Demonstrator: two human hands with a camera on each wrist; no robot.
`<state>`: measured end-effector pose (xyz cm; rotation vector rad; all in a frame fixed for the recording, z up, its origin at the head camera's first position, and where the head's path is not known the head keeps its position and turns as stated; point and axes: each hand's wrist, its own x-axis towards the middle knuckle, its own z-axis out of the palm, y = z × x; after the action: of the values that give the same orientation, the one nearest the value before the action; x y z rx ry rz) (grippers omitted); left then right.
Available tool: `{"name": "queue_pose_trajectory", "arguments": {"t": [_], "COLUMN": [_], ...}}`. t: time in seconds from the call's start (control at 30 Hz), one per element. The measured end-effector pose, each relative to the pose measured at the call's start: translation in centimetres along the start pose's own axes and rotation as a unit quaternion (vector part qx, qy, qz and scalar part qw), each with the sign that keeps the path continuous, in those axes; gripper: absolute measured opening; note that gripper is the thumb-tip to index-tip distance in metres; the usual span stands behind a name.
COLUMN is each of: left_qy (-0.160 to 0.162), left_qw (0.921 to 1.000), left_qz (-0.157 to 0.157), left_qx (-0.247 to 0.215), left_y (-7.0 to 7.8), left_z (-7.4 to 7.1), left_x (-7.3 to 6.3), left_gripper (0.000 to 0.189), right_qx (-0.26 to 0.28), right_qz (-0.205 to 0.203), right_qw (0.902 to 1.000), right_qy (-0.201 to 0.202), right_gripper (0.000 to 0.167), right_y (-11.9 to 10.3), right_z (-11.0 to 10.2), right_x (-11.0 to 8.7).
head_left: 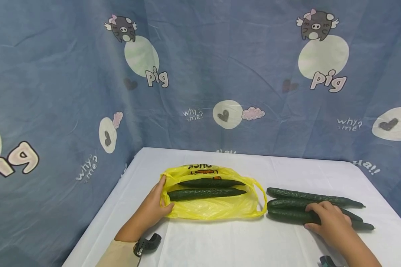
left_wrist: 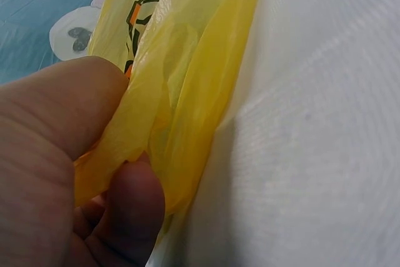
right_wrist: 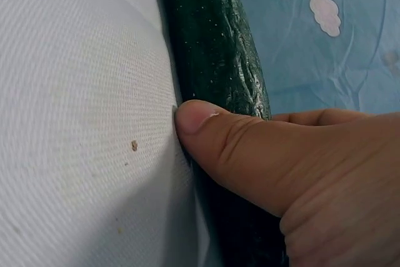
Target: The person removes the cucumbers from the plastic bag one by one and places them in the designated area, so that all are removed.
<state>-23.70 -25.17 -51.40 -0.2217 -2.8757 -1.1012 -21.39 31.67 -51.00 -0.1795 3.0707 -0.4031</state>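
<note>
A yellow plastic bag (head_left: 214, 212) lies on its side with its mouth toward me, and two cucumbers (head_left: 207, 193) rest inside it. At the bag's left edge my left hand (head_left: 155, 205) pinches the thin plastic between thumb and fingers, as the left wrist view shows up close. To the right, three dark green cucumbers lie side by side on the table. My right hand (head_left: 332, 222) grips the nearest cucumber (head_left: 287, 216) around its middle, thumb on the near side and fingers over the top. Behind it are the middle cucumber (head_left: 284, 203) and the far cucumber (head_left: 307, 195).
The white cloth-covered table (head_left: 234, 244) carries everything. Blue printed curtains (head_left: 254, 55) hang behind it and along the left side. The bag's handle loop (head_left: 262, 196) reaches close to the left ends of the loose cucumbers.
</note>
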Motion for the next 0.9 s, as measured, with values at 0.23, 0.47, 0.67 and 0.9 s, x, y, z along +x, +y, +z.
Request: {"name": "queue_pose_trajectory", "arguments": {"t": [0.23, 0.47, 0.67, 0.9], "left_qy": [-0.006, -0.010, -0.015, -0.015], "left_qw": [0.9999, 0.9997, 0.9996, 0.9996], "left_qz": [-0.015, -0.018, -0.016, -0.017], "left_qx": [-0.004, -0.014, -0.020, -0.017], "left_y": [0.05, -0.18, -0.06, 0.06], "left_z": [0.00, 0.21, 0.14, 0.09], "left_x": [0.18, 0.25, 0.13, 0.12], "left_gripper": [0.112, 0.114, 0.114, 0.114], "right_qx": [0.007, 0.008, 0.006, 0.009], "right_qz": [0.000, 0.003, 0.004, 0.000], "right_qw": [1.0000, 0.9999, 1.0000, 0.9999], "right_qy": [-0.006, -0.008, -0.001, 0.009], "right_gripper": [0.073, 0.080, 0.079, 0.076], "right_y": [0.17, 0.24, 0.09, -0.21], "right_z": [-0.22, -0.24, -0.24, -0.19], "right_x": [0.14, 0.09, 0.16, -0.06]}}
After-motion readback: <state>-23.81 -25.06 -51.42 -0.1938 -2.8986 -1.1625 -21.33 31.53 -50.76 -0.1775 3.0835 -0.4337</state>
